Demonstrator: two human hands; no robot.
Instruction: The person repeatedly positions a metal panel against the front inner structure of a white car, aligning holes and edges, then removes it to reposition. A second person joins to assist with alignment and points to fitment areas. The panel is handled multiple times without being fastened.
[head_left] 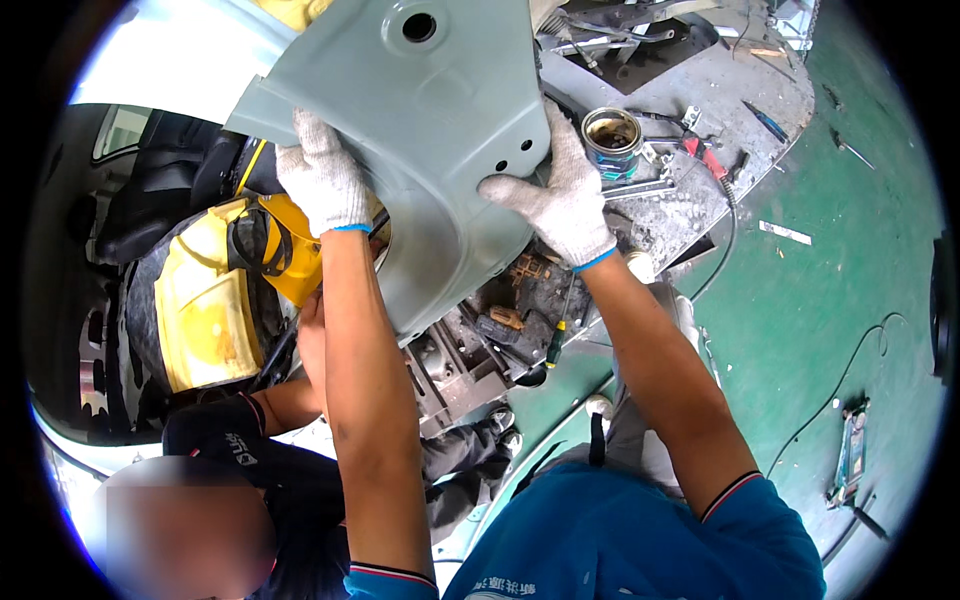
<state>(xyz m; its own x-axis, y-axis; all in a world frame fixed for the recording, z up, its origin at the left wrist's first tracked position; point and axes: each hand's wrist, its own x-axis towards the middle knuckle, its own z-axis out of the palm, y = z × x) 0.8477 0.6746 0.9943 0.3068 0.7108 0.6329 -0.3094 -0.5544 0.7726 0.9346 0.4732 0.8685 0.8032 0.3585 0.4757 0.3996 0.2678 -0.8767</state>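
Note:
A large grey-green sheet metal car body panel (440,130) with round holes fills the upper middle, in front of me. My left hand (327,178), in a white knit glove, grips its left edge. At the right edge my right hand (560,200), gloved the same way, has its thumb lying across the panel's face; the fingers at the rim are partly hidden. Under my left forearm a co-worker's bare hand (311,325) reaches up near a yellow welding mask-like shield (292,250); what it touches is hidden.
An open tin can (611,140) stands right of the panel on a cluttered grey metal surface (730,100). A red clamp (706,158) with a cable lies there. A green-handled screwdriver (556,343) is lower down. The co-worker (260,430) stands close at left. A jack (850,455) rests on the green floor.

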